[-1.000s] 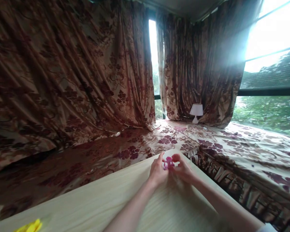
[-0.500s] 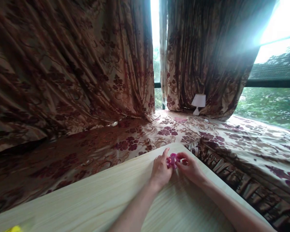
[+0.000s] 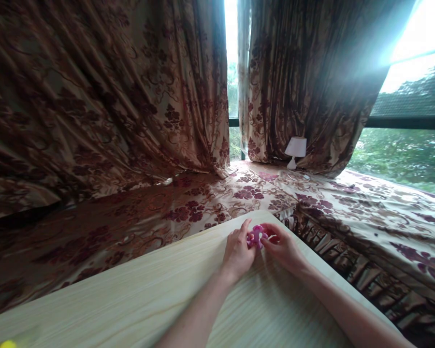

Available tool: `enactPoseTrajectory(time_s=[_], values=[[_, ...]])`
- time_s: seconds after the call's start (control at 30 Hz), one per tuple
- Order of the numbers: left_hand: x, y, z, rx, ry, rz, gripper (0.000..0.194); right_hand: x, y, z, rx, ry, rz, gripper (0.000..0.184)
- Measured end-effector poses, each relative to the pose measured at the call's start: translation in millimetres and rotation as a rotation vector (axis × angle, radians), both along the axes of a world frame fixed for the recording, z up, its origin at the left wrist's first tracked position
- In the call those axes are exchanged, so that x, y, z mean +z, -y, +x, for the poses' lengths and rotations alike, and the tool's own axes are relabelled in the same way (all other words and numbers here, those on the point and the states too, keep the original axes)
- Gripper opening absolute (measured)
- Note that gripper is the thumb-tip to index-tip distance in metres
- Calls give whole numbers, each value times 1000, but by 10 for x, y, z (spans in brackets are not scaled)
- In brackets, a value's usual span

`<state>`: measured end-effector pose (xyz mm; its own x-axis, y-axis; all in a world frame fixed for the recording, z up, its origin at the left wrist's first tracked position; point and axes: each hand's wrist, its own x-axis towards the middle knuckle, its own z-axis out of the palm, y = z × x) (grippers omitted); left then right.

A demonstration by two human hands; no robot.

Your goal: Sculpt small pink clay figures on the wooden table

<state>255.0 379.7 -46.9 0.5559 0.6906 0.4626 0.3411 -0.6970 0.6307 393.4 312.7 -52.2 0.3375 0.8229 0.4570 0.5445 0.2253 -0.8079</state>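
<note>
Between my two hands is a small pink-purple object (image 3: 256, 235) with rounded lobes, held just above the far corner of the table. Its exact kind is too small to make out. My left hand (image 3: 238, 250) grips its left side, thumb and fingers closed and the index finger pointing up. On the other side, my right hand (image 3: 281, 245) pinches the right edge between thumb and fingertips. A pale spot shows near the object's middle. Fingers cover parts of both its sides.
The pale wooden table (image 3: 130, 290) ends in a corner just past my hands. A yellow thing (image 3: 6, 344) is cut off at the lower left. Beyond lies a ledge with flowered cloth (image 3: 250, 192), bearing a white lamp (image 3: 296, 147) and its cord. Patterned curtains (image 3: 130, 96) hang behind.
The pink-purple object has turned a little between my fingers, so a pale spot now shows. Both hands keep hold of it. The whole view has shifted slightly.
</note>
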Motion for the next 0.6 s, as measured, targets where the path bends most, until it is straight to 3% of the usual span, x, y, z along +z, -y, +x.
enactPoseTrajectory(time_s=[0.17,0.37,0.6], values=[[-11,4,10,1,5,8,61,-57,-7,7,1,26,0,32],[-12,-9,16,-18,38,-21,57,-53,3,30,-21,65,-18,24],[16,-29,0,58,130,-21,26,-72,3,40,-21,67,-12,20]])
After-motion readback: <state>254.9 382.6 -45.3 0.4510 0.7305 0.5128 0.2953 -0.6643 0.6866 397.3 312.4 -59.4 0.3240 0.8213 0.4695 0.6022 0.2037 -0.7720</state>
